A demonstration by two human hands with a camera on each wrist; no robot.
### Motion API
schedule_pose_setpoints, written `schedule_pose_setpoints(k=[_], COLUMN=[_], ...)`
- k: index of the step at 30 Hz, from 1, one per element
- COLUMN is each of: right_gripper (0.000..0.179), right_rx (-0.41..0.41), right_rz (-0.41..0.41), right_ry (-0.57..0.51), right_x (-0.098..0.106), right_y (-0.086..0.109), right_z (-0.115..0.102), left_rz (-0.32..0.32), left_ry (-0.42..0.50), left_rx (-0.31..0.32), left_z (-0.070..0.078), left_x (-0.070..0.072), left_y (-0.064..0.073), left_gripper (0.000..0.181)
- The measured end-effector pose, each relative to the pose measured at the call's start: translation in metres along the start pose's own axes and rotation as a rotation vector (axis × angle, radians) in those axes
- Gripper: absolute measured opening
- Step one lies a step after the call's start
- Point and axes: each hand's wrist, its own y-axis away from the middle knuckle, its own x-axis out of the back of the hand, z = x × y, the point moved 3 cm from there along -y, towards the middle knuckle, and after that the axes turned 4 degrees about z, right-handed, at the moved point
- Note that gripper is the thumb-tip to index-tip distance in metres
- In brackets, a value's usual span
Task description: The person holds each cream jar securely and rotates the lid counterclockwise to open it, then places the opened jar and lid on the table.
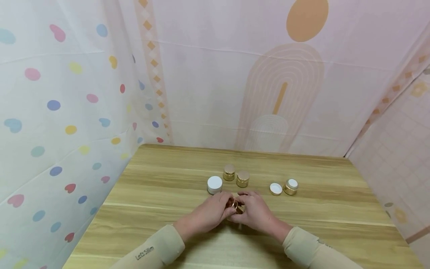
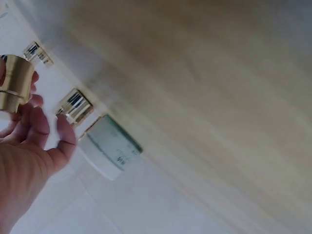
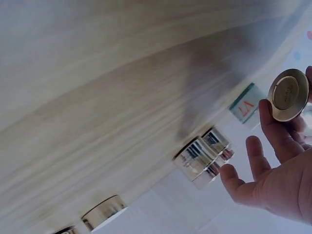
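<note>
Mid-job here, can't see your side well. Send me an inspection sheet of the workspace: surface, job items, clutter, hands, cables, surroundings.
Surface: wood-grain table.
Job items: gold jar held between both hands, lid tightness cannot be told; white-topped jar and two gold-topped jars upright beyond the hands; to their right, a gold jar with a white top surface, beside a gold-rimmed lid, white inside facing up.
Clutter: nothing seen.
Hands: left hand and right hand both grip the held jar.
Cables: nothing seen.
Surroundings: patterned fabric hangings left, behind and right.
</note>
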Motion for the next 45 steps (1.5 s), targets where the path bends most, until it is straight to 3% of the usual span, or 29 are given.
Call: schedule_pose_setpoints(k=[4, 8, 14, 17, 19, 27, 38, 41, 45], right_gripper=[0.042, 0.046, 0.047, 0.047, 0.048, 0.049, 0.047, 0.048, 0.05], right_rx=[-0.04, -0.069, -0.12, -0.143, -0.152, -0.119, -0.107, -0.1, -0.1], right_rz=[-0.018, -0.032, -0.087, -0.111, -0.113, -0.094, -0.124, -0.118, -0.114], right_ry=[-0.018, -0.092, -0.143, -0.127, -0.111, -0.055, -0.048, -0.032, -0.017], right_x=[0.0, 0.007, 0.013, 0.012, 0.012, 0.011, 0.009, 0.011, 0.012], right_y=[0.001, 0.002, 0.001, 0.0, 0.0, 0.001, 0.001, 0.001, 0.001], right_z=[0.005, 0.009, 0.013, 0.012, 0.011, 0.006, 0.008, 0.009, 0.011], left_rz=[0.013, 0.074, 0.16, 0.18, 0.182, 0.123, 0.086, 0.112, 0.205], left_ry=[-0.054, -0.117, -0.213, -0.249, -0.261, -0.25, -0.24, -0.239, -0.3], left_rx=[0.001, -0.067, -0.222, -0.266, -0.271, -0.195, -0.162, -0.201, -0.329], left_z=[0.002, 0.004, 0.008, 0.008, 0.008, 0.006, 0.005, 0.006, 0.011], left_x=[0.003, 0.01, 0.02, 0.019, 0.018, 0.018, 0.015, 0.016, 0.017], left_y=[0.002, 0.005, 0.006, 0.006, 0.006, 0.005, 0.002, 0.002, 0.003], left_gripper=[0.054, 0.066, 0.061, 0.056, 0.053, 0.054, 0.055, 0.06, 0.059])
